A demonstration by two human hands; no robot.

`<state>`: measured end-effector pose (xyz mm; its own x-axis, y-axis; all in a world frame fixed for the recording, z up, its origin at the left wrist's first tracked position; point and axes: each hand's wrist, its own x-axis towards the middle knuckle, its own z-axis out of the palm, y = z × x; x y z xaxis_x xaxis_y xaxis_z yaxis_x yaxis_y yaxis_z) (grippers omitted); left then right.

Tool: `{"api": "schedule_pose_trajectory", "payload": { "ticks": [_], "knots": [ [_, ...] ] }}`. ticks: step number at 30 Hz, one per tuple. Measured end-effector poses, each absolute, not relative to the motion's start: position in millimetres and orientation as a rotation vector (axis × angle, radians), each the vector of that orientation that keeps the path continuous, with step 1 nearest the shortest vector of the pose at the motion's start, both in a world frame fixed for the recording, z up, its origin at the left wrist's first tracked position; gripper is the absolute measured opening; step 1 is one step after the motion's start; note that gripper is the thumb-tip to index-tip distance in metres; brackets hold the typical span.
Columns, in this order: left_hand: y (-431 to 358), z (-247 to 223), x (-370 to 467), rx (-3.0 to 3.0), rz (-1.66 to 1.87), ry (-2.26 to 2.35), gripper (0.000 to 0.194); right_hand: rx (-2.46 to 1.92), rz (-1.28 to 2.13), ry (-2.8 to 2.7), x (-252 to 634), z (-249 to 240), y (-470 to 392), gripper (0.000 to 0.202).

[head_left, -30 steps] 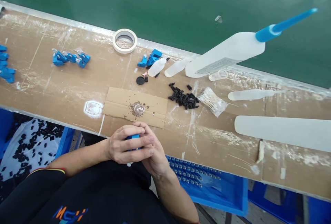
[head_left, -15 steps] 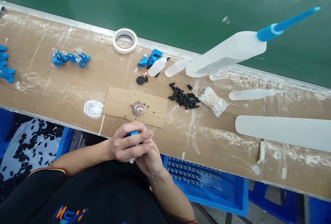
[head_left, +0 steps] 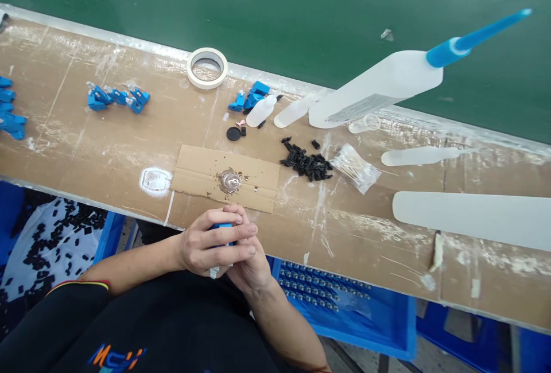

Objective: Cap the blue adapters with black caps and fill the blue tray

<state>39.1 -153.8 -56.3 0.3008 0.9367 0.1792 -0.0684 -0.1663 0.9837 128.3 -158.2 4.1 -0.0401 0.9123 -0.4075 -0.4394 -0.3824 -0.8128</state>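
Note:
My left hand [head_left: 210, 244] is closed around a small blue plastic part [head_left: 222, 227], its fingers reaching across to the right. My right hand [head_left: 247, 267] is pressed against it from the other side, its fingers largely covered by the left ones. A white end [head_left: 214, 272] pokes out below the left fingers. Both hands are held at the table's near edge, just below a cardboard piece [head_left: 189, 160] with a wet, glossy puddle [head_left: 230, 181] on it. Most of the blue part is hidden inside the hands.
Black small parts [head_left: 307, 160] lie heaped beside bagged cotton swabs [head_left: 355, 167]. Several blue parts [head_left: 118, 96], a tape roll [head_left: 207, 68], small squeeze bottles [head_left: 262, 110] and a large blue-nozzled bottle [head_left: 374, 89] stand farther back. A blue crate [head_left: 365, 327] sits below the edge.
The hands have shifted slightly around the blue part, and its white end now shows a little lower and further left. The table items look unchanged.

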Motion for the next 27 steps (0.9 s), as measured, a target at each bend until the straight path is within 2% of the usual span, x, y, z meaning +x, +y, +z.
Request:
{"api": "schedule_pose_trajectory", "payload": {
  "ticks": [2,6,8,17,23,27],
  "knots": [
    [-137.6,-49.1,18.9,1.616,1.143,0.710,0.033,-1.099,1.685,-0.491,126.4,4.9,-157.8,0.038],
    [-120.1,-23.5,2.3,1.775,1.335,0.575,0.062,-1.059,1.584,-0.412,123.8,3.7,-154.1,0.036],
    [-117.7,-12.2,2.6,1.742,1.342,0.568,0.069,-1.093,1.494,-0.478,124.2,-0.8,-152.2,0.038],
    [-105.8,1.9,-7.3,1.508,1.089,0.417,0.077,-1.125,1.358,-0.854,143.1,-7.4,-146.8,0.028],
    [-101.9,7.3,-5.1,1.616,1.101,0.345,0.080,-1.038,1.488,-0.788,141.4,-4.4,-156.0,0.036],
    [-103.5,8.5,-1.8,1.658,1.194,0.329,0.076,-1.004,1.305,-0.821,129.5,-5.2,-159.6,0.024]
  ]
}}
